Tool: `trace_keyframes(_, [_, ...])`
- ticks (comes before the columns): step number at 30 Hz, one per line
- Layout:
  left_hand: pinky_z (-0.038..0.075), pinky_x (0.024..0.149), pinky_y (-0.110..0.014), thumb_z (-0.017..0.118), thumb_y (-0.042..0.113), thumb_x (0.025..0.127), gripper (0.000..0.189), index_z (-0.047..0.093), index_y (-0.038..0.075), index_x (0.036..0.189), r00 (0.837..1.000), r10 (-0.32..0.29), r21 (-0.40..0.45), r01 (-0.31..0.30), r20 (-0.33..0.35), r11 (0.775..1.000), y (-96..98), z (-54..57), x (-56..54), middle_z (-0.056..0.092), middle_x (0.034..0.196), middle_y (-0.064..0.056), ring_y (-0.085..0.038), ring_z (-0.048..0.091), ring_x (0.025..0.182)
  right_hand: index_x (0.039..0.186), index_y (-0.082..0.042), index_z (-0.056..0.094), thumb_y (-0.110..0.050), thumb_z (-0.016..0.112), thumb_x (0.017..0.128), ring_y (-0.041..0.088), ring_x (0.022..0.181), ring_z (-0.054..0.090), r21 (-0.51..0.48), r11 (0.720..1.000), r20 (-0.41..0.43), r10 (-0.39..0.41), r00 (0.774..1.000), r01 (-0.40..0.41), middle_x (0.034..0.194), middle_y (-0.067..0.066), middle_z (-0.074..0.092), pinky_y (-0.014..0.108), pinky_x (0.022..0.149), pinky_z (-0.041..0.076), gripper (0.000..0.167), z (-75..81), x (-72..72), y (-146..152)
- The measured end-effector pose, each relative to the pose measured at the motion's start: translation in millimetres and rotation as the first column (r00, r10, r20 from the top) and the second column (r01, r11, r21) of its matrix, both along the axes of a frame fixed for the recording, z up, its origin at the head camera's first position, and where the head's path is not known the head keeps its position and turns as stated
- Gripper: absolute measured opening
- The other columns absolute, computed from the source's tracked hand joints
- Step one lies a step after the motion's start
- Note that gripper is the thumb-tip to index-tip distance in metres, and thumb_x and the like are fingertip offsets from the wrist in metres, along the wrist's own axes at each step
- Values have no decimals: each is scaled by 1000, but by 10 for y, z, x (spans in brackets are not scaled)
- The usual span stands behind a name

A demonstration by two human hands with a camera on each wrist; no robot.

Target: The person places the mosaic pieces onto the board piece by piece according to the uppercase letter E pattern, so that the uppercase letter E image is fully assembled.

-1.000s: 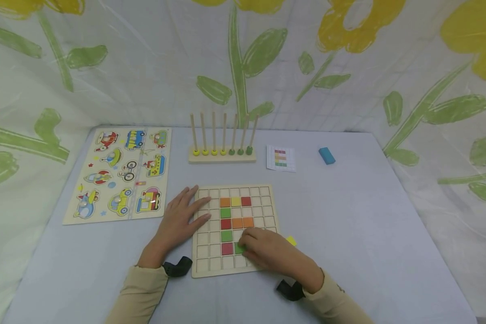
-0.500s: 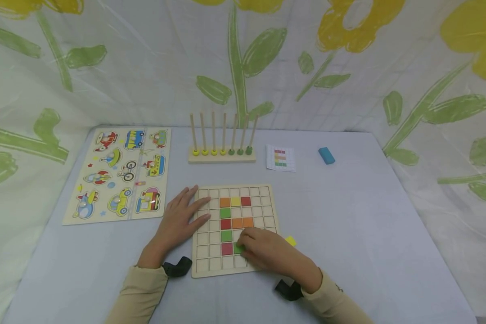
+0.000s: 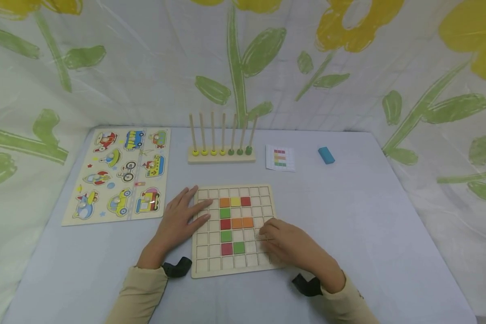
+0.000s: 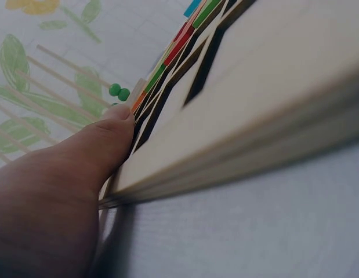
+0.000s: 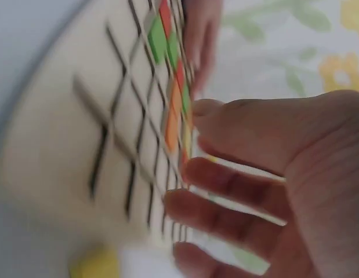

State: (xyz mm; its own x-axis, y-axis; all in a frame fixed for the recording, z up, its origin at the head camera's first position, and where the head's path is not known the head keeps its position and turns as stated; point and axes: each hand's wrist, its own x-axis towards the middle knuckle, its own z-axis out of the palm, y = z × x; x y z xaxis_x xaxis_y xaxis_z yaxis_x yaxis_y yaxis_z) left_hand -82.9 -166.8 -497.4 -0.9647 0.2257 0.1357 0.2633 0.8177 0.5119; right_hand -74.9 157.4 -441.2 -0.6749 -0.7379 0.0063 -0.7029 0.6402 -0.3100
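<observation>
A wooden grid board (image 3: 235, 272) lies at the middle of the table, with several coloured square tiles in its cells. My left hand (image 3: 181, 220) rests on the board's left edge, fingers spread; in the left wrist view its thumb (image 4: 112, 136) lies along the rim. Over the right edge hovers my right hand (image 3: 289, 243), its fingers bent loosely and apart, holding nothing. A green tile (image 3: 239, 247) sits in a lower cell beside a dark pink tile (image 3: 227, 249). Beyond the board's edge in the right wrist view, a blurred yellow tile (image 5: 97, 263) lies on the table; the right hand hides it in the head view.
To the left lies a vehicle peg puzzle (image 3: 119, 175). Behind the board stand a wooden peg rack (image 3: 222, 158) with yellow and green beads, a printed pattern card (image 3: 281, 158) and a blue block (image 3: 326, 155). A flowered curtain (image 3: 154, 67) closes off the back.
My right hand has let go of the green tile, which stays in its cell, and has moved right to the board's edge, covering the yellow tile. The left hand is still.
</observation>
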Motion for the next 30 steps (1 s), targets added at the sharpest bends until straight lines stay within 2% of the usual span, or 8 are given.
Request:
trace_keyframes(3, [16,113,-58,55,52,92,47,54,33,136,1000,0,-5,0,3,1000,7,4,2,26,157,-6,-33,14,146,114,-15,62,-24,71,88,7,99,59,47,994,49,-97,994,94,113,-6,61,25,82,53,30,27,-16,214])
trace_keyframes(6, [16,114,-57,55,52,93,46,55,33,135,1000,3,6,-3,8,1000,11,14,5,26,157,-6,-33,14,146,117,-15,61,-21,74,84,11,107,59,92,987,95,-141,985,132,117,-3,60,28,86,53,36,49,-7,401])
trace_keyframes(11, [15,113,-58,54,52,93,46,56,33,134,1000,3,14,-3,12,1000,9,23,8,26,157,-6,-33,14,146,114,-14,61,-12,77,80,11,107,57,63,993,131,-111,985,103,116,-3,58,29,86,52,37,46,20,584])
trace_keyframes(16, [16,113,-57,53,53,93,45,56,33,133,1000,6,16,-7,15,1000,8,19,0,26,157,-5,-32,14,146,110,-14,62,-8,78,79,8,102,56,14,997,74,-72,995,71,110,-5,58,25,83,52,36,5,26,629])
trace_keyframes(25, [17,112,-59,57,47,93,40,60,29,129,1000,3,35,-2,-12,999,14,34,-3,31,155,-9,-35,17,145,109,-14,63,-16,77,81,10,101,58,92,983,75,-168,983,161,110,-5,58,27,83,53,31,-49,5,576])
trace_keyframes(30, [16,113,-57,54,48,94,39,60,31,129,1000,7,33,-7,-1,999,7,29,0,31,155,-8,-34,17,145,109,-15,63,-15,77,81,10,101,59,68,986,55,-156,986,152,110,-5,59,27,83,53,31,-60,4,569])
